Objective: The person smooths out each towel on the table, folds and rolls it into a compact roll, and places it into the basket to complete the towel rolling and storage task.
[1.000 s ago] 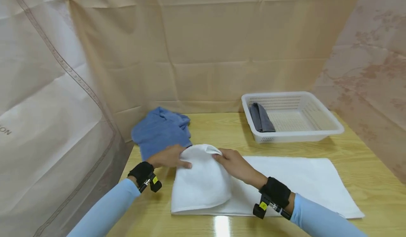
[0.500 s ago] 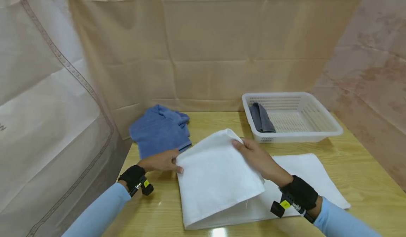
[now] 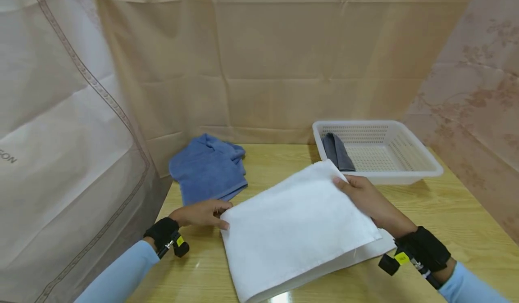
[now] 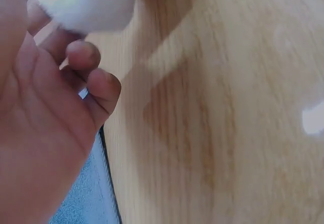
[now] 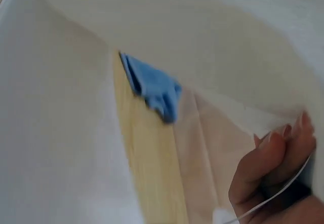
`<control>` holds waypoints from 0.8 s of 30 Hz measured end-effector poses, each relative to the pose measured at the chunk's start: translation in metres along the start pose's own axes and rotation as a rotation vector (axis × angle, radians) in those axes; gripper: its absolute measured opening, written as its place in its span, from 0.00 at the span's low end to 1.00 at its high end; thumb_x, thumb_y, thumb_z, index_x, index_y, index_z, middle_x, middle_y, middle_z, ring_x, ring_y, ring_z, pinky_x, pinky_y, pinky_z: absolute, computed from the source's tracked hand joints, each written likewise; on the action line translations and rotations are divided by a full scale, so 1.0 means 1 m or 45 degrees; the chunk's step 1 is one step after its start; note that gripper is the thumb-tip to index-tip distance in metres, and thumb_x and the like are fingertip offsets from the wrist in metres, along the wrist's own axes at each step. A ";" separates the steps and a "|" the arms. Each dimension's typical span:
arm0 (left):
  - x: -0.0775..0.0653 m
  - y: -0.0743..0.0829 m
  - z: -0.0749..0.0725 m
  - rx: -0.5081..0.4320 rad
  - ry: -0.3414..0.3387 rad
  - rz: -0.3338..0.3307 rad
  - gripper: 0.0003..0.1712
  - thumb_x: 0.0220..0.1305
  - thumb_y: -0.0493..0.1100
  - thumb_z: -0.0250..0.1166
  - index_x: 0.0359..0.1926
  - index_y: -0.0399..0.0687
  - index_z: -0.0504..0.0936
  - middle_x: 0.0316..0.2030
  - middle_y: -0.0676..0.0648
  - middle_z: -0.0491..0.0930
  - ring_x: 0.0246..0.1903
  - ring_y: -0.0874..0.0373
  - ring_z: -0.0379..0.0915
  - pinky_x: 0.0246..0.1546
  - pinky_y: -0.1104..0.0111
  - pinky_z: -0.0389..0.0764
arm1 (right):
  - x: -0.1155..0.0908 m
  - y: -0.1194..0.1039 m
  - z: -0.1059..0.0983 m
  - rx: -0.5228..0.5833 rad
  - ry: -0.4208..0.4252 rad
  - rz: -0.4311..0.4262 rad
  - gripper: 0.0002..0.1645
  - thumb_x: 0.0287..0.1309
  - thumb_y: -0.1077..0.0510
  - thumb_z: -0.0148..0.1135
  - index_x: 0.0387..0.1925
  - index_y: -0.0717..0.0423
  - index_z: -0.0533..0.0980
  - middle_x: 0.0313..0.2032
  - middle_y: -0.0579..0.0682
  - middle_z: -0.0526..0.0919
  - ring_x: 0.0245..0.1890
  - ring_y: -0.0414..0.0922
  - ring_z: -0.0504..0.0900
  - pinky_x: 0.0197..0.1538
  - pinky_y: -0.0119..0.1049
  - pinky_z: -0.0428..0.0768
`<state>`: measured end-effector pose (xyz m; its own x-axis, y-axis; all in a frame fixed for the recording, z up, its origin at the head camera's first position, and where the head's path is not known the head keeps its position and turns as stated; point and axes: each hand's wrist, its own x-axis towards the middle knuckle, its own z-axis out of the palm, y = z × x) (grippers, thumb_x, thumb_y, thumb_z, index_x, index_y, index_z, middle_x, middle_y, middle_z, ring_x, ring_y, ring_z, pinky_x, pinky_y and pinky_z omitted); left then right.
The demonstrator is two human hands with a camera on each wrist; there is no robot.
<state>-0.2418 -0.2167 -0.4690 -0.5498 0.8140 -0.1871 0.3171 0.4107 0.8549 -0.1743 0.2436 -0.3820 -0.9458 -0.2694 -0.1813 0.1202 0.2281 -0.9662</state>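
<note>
At the near middle of the bench (image 3: 194, 271), we find the white cloth (image 3: 300, 231), doubled over, its upper layer raised at the far side and its lower layer showing beneath toward the right. Left hand (image 3: 202, 215): grip drawn in to a pinch on the cloth's left corner, the outer fingers bent and free of it. Right hand (image 3: 371, 199): grip closed about the far right edge, thumb in front, fingers behind. We judge the main risk to be a skewed fold, since the right side stands higher than the left and the layers gape along the near right. The left pinch takes in little fabric, so a hard pull from the right could slip it. The cloth's near corner runs out of the head view's bottom; we cannot tell how it sits against the bench edge there. Just beyond the left hand lies the rumpled blue cloth (image 3: 208, 168), which a sweep that way might drag. Behind the right hand stands the basket (image 3: 393, 174), a folded grey cloth (image 3: 338, 152) inside at its left; a rising knuckle could catch the rim. Bare wood shows between basket and blue cloth, and more at right. Hanging fabric (image 3: 284, 69) bounds the far side.
</note>
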 end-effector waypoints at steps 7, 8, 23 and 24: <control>0.003 -0.002 0.004 -0.006 0.058 -0.064 0.11 0.72 0.52 0.67 0.50 0.57 0.84 0.40 0.54 0.81 0.34 0.61 0.71 0.37 0.67 0.71 | 0.006 0.024 -0.029 -0.006 0.033 0.082 0.43 0.78 0.39 0.49 0.75 0.69 0.57 0.43 0.57 0.87 0.36 0.53 0.89 0.36 0.52 0.87; 0.003 -0.003 0.004 -0.006 0.055 -0.068 0.11 0.72 0.52 0.66 0.51 0.57 0.82 0.39 0.54 0.80 0.33 0.61 0.71 0.37 0.67 0.71 | 0.007 0.027 -0.032 -0.013 0.044 0.084 0.44 0.78 0.39 0.49 0.75 0.69 0.57 0.43 0.57 0.87 0.35 0.53 0.89 0.36 0.52 0.87; 0.002 -0.011 0.004 0.040 0.126 -0.135 0.17 0.67 0.54 0.72 0.51 0.56 0.80 0.38 0.52 0.83 0.30 0.59 0.73 0.33 0.66 0.75 | 0.023 0.093 -0.038 -0.360 0.122 0.034 0.36 0.78 0.41 0.51 0.64 0.72 0.72 0.32 0.54 0.84 0.26 0.51 0.85 0.29 0.46 0.84; 0.002 -0.011 0.004 0.045 0.133 -0.132 0.17 0.67 0.54 0.72 0.50 0.56 0.79 0.36 0.52 0.81 0.28 0.59 0.71 0.32 0.66 0.73 | 0.024 0.097 -0.038 -0.378 0.130 0.039 0.36 0.78 0.41 0.51 0.64 0.71 0.72 0.32 0.54 0.84 0.26 0.50 0.85 0.29 0.45 0.84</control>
<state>-0.2431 -0.2179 -0.4811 -0.6578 0.7202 -0.2202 0.2808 0.5059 0.8156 -0.1969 0.2952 -0.4731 -0.9704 -0.1661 -0.1754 0.0699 0.5021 -0.8620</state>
